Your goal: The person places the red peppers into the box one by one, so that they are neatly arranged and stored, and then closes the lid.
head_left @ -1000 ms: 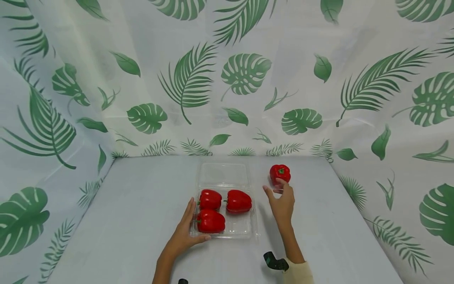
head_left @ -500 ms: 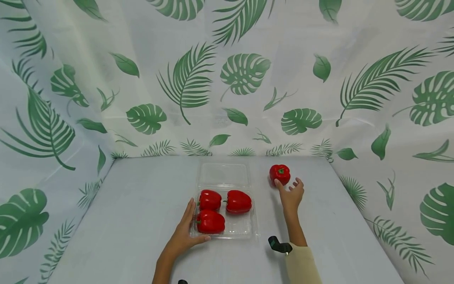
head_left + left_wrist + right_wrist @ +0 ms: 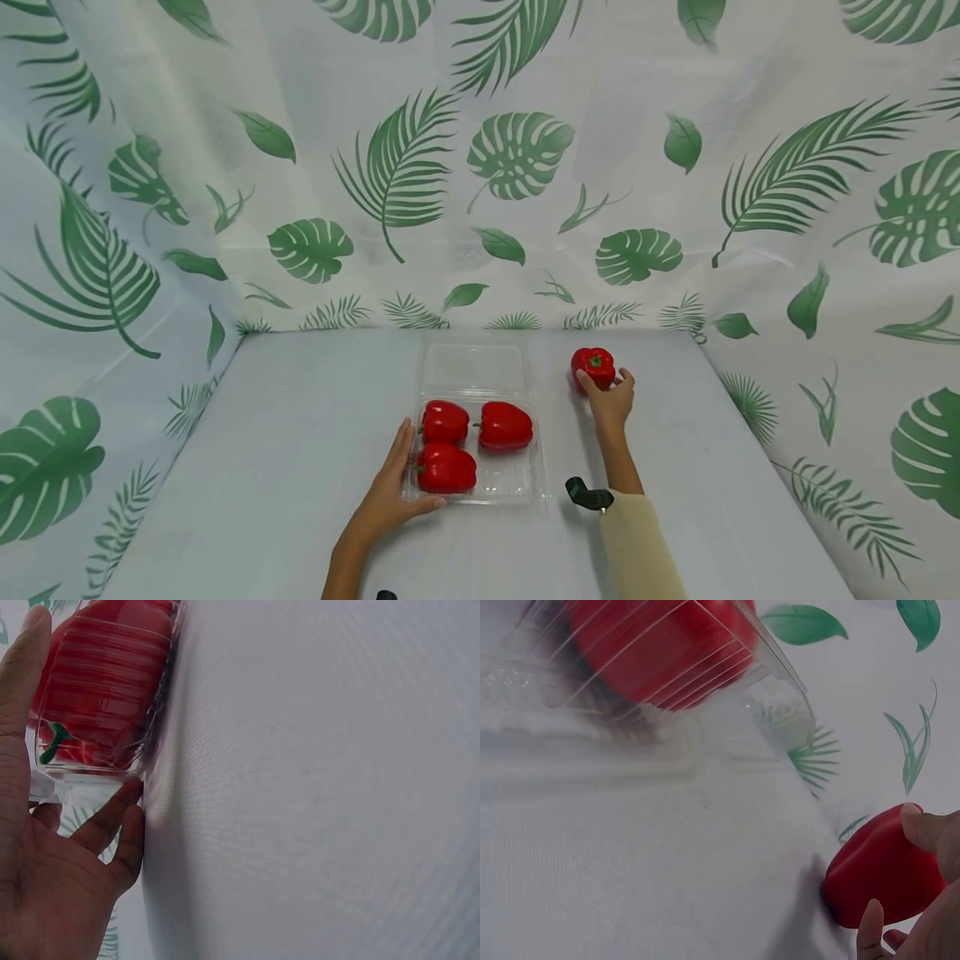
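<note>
A clear plastic clamshell container (image 3: 510,485) lies with its lid (image 3: 474,367) folded back, holding three red bell peppers on their sides: one at back left (image 3: 445,422), one at back right (image 3: 506,426), one at front left (image 3: 447,468). My left hand (image 3: 386,500) rests against its front left corner, fingers straight along the left side and thumb at the front edge. To the right stands another red bell pepper (image 3: 592,367), stem up. My right hand (image 3: 612,406) holds it, thumb on the near side and fingers curled round the right; in the right wrist view the thumb (image 3: 922,829) presses its skin.
A white-covered table (image 3: 300,433) carries everything. Leaf-printed cloth (image 3: 525,250) hangs behind it and at both sides. A black wrist-worn device (image 3: 588,495) sits by the right sleeve (image 3: 637,533).
My right hand has swung from the left of the lone pepper round to its right, and its thumb and fingers have closed on it. My left hand and the container have stayed put.
</note>
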Available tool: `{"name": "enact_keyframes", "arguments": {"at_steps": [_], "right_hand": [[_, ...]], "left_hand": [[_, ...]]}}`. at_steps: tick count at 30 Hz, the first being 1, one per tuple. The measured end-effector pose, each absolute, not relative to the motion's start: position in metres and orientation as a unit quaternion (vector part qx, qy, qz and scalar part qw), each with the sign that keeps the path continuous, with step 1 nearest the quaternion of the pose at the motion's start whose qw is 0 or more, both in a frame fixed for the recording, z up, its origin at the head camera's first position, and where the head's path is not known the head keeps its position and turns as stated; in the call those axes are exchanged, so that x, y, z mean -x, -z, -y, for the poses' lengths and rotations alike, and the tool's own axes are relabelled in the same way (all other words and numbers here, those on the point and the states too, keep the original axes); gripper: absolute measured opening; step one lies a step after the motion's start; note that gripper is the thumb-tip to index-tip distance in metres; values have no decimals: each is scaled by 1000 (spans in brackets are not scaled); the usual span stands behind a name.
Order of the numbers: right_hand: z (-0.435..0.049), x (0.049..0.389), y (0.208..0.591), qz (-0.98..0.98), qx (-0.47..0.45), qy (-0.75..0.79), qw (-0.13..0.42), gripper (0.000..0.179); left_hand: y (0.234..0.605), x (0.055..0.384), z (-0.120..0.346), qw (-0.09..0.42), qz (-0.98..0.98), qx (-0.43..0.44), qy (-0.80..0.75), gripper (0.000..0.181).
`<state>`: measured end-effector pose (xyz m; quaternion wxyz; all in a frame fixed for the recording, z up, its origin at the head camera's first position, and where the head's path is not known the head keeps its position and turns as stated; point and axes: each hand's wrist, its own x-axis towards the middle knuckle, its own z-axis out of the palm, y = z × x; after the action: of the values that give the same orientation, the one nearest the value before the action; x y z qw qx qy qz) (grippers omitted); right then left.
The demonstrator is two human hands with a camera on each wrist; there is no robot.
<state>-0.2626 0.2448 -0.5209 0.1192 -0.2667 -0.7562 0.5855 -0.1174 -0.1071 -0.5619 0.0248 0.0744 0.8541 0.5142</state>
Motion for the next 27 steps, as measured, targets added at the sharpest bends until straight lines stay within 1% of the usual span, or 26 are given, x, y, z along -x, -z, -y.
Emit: {"name": "enact_keyframes", "arguments": {"at_steps": [8, 13, 20, 27], "right_hand": [[-245, 265, 527, 744, 270, -601, 111, 83], [-245, 264, 528, 741, 260, -608, 119, 81], [-247, 254, 521, 722, 250, -634, 119, 85], [-251, 246, 517, 697, 254, -660, 120, 81]], "left_hand": [[561, 117, 106, 29, -854, -71, -515, 118], [562, 117, 106, 29, -852, -71, -518, 118], [563, 117, 105, 30, -854, -70, -515, 118], [563, 116, 106, 25, -857, -72, -509, 119]]}}
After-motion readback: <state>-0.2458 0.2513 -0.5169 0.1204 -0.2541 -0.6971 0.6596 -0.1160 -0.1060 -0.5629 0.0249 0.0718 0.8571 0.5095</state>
